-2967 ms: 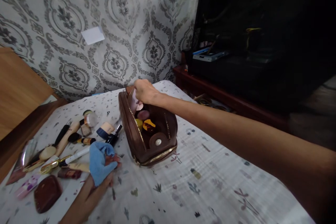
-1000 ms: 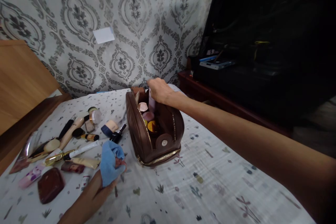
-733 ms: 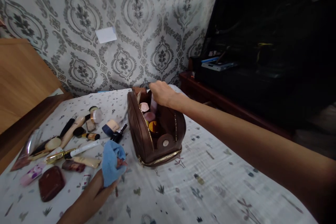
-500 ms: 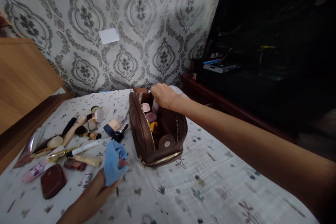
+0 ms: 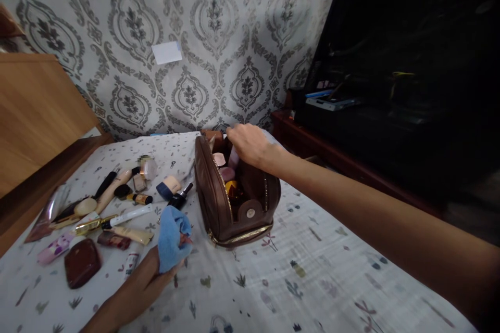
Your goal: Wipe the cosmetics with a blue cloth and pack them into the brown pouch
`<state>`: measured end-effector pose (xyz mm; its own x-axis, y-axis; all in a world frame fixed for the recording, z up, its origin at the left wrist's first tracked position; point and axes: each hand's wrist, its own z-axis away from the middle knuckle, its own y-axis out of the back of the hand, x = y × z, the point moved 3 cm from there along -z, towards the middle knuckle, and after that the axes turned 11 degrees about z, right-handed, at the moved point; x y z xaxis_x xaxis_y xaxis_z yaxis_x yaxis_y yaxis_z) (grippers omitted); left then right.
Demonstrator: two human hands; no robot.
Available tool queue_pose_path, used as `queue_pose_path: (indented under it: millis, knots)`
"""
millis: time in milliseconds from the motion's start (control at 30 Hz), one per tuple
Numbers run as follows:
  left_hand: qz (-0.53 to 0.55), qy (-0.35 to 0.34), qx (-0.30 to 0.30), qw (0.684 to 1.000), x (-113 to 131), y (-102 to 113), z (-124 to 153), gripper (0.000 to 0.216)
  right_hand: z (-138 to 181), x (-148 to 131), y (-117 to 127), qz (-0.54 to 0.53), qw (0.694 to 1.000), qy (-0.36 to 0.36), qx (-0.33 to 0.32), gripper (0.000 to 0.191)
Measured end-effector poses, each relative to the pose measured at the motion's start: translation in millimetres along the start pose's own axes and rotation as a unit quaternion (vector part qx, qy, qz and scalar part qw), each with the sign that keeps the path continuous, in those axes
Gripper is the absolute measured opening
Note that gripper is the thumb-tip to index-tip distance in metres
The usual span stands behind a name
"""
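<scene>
A blue cloth point(image 5: 172, 237) is bunched in my left hand point(image 5: 158, 268), just left of the brown makeup bag point(image 5: 213, 203). The bag stands unzipped on the patterned sheet, with a pale pink item point(image 5: 219, 159), a mauve round item point(image 5: 227, 174) and a yellow-orange item point(image 5: 232, 188) inside. Over the far end of its opening, my right hand point(image 5: 250, 143) is closed with fingers curled down. A pale lilac tube point(image 5: 234, 158) shows right beneath it; whether the fingers grip the tube or the bag's edge is hidden.
Left of the bag lie several cosmetics, among them a dark red case point(image 5: 82, 263), a black bottle point(image 5: 180, 196), a beige tube point(image 5: 133, 234) and a brush point(image 5: 133, 195). A wooden panel point(image 5: 39, 114) borders the left; a dark red ledge point(image 5: 297, 135) runs along the right.
The view has shifted slightly, moving everything a little to the right in the picture. Both hands keep nearly the same places relative to the bag and cloth.
</scene>
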<state>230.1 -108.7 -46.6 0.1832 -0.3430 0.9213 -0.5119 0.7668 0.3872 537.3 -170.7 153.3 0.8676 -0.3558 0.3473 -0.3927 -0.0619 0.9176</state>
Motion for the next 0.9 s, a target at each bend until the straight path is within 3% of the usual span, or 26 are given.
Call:
queue_pose_path:
  millis: [200, 400, 533, 667, 800, 900]
  knots:
    - [-0.007, 0.003, 0.002, 1.0, 2.5, -1.1, 0.6, 0.046, 1.1, 4.0, -2.4, 0.023, 0.999, 0.003, 0.046, 0.021]
    - [-0.01, -0.017, -0.004, 1.0, 15.9, -1.5, -3.3, 0.044, -0.4, 27.8, -12.5, -0.083, 0.988, -0.077, 0.109, 0.029]
    - [-0.001, -0.02, -0.001, 1.0, 20.6, 0.2, -3.7, 0.041, 2.0, 43.6, -29.0, -0.15, 0.974, -0.12, 0.119, 0.032]
    - [0.006, -0.005, -0.009, 1.0, 13.9, -0.8, -3.5, 0.042, 11.5, 53.8, -38.6, -0.201, 0.964, -0.119, 0.129, 0.033]
    - [0.003, -0.001, -0.012, 1.0, 16.8, -0.5, -5.5, 0.043, 43.1, 39.3, -17.5, -0.226, 0.953, -0.072, 0.187, 0.026]
    - [-0.014, -0.032, -0.005, 0.999, 34.3, -0.6, -6.1, 0.042, 86.3, -1.9, 5.4, -0.278, 0.933, -0.038, 0.225, 0.026]
